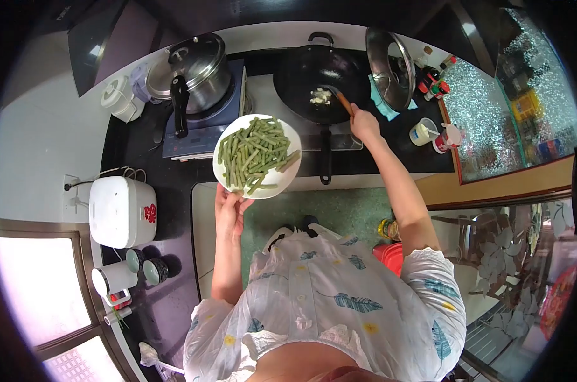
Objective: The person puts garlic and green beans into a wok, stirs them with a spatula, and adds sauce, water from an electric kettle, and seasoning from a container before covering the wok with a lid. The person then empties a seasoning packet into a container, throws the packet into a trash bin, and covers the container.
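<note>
My left hand [230,209] grips the near rim of a white plate [291,132], holding it up over the counter's front edge. Cut green beans [253,153] are heaped on the plate. My right hand [366,126] is closed round the wooden handle of a spatula [344,102]. The spatula's blade end reaches into a black wok [295,95] on the stove, beside a small pile of pale chopped pieces, perhaps garlic [320,96]. The wok's long handle [326,156] points toward me.
Left of the wok, a pressure cooker [202,79] sits on an induction cooktop [174,145]. A glass lid [393,70] stands at the wok's right, near sauce bottles [433,86] and two seasoning tubs [422,132]. A white rice cooker [120,210], cups and a pitcher [113,279] line the left counter.
</note>
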Tool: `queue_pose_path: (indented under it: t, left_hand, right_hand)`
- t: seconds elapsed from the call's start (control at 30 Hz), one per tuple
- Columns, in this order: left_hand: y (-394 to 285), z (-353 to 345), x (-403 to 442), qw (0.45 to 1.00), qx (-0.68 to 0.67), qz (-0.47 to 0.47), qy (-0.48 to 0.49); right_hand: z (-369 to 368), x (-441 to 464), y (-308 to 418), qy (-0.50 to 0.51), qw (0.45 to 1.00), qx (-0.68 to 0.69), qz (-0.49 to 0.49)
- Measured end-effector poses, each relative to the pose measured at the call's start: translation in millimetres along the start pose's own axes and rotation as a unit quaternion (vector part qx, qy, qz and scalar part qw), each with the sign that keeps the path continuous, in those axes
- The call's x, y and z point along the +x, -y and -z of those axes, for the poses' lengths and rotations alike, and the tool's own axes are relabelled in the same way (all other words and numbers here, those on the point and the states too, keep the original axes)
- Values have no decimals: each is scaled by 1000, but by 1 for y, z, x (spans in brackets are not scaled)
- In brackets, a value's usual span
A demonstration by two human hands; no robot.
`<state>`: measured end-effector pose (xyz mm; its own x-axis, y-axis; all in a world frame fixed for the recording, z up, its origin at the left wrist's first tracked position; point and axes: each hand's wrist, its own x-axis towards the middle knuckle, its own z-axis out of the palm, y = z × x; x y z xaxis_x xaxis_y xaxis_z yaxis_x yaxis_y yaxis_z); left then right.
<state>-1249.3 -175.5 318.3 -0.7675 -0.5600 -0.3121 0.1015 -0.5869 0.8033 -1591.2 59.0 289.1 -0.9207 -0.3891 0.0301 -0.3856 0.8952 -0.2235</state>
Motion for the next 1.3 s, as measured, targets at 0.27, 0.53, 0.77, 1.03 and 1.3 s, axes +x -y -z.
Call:
queue_pose_path:
  t: [0.27, 0.53, 0.77, 1.03, 1.3]
  left_hand:
    - [4, 5, 35, 998, 21, -5, 61]
    - [12, -41, 96, 992, 17, 28, 121]
    - [25, -103, 154, 993, 31, 58, 99]
    - [56, -119, 185, 998, 18, 52, 40]
    - [52, -117, 188, 999, 22, 30, 7]
  right_hand:
    - [21, -49, 44, -155, 975, -113, 114]
    - [65, -52, 180, -101, 813, 90, 566]
    - [26, 40, 144, -39, 853, 44, 519]
    - [6, 88, 120, -23, 884, -21, 466]
    - [19, 143, 89, 12, 886, -142, 442]
